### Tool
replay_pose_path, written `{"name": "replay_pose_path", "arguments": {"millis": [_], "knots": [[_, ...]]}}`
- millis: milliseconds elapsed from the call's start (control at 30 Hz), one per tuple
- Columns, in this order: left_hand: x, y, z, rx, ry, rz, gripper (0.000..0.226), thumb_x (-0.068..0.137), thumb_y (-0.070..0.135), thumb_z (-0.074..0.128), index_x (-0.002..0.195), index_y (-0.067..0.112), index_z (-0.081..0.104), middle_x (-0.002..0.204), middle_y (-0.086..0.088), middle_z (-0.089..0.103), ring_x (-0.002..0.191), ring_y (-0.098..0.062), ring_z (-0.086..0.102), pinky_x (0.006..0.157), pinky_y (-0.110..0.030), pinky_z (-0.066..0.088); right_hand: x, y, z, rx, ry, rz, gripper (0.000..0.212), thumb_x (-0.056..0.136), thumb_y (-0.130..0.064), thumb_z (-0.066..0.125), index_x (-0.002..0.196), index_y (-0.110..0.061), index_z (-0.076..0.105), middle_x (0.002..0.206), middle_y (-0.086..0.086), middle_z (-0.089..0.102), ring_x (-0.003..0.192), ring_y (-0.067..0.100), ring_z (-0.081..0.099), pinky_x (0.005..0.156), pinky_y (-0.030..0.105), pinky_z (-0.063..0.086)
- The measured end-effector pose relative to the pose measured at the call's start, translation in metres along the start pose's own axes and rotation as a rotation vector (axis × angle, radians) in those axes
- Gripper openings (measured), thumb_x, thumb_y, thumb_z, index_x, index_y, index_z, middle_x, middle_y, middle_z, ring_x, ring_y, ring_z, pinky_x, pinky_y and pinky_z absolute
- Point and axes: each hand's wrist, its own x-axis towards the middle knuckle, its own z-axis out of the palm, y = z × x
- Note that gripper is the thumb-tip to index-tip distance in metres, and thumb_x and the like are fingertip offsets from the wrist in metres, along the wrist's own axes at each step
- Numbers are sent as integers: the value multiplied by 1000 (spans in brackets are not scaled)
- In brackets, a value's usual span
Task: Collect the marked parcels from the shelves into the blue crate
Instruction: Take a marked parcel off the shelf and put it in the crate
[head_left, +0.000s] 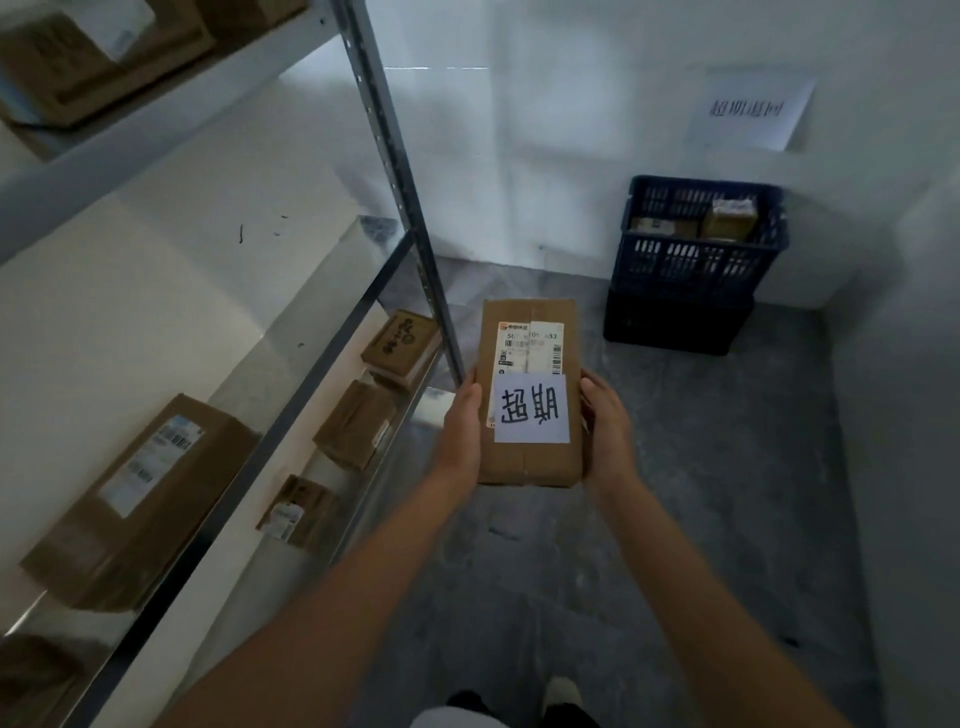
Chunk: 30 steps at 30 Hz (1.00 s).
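both hands — left hand (461, 426), right hand (608, 428) — grip the marked parcel (527, 457).

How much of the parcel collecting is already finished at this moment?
Done: the blue crate by the wall already holds a few parcels. In hand: the left hand and right hand grip a marked parcel, not yet in the crate. Left: carrying it over; boxes remain on the shelves, markings unclear.

Shelf (291, 332) with parcels (140, 499); crate (696, 260) on floor (675, 467)
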Motion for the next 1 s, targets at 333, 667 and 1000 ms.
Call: {"name": "replay_pose_path", "arguments": {"millis": [333, 667, 1000], "knots": [[90, 31, 48, 29, -152, 87, 34, 104, 19, 29, 126, 24, 54, 105, -2, 70, 89, -15, 70, 69, -27, 57, 68, -50, 1, 107, 106, -10, 31, 95, -31, 55, 118, -14, 67, 106, 10, 74, 94, 25, 71, 82, 44, 59], [181, 71, 119, 58, -363, 28, 38, 104, 24, 29, 129, 17, 56, 114, -14, 69, 97, -27, 69, 79, -39, 58, 153, -109, -11, 141, 221, -57, 32, 96, -33, 52, 119, -15, 67, 107, 12, 73, 104, 32, 68, 91, 50, 55], [286, 87, 223, 76, -413, -5, 40, 104, 24, 30, 134, 12, 53, 108, -8, 71, 82, -13, 73, 60, -22, 56, 284, -171, -58, 118, 236, -55, 30, 95, -32, 54, 119, -19, 67, 104, 10, 74, 99, 29, 71, 86, 47, 58]]}}
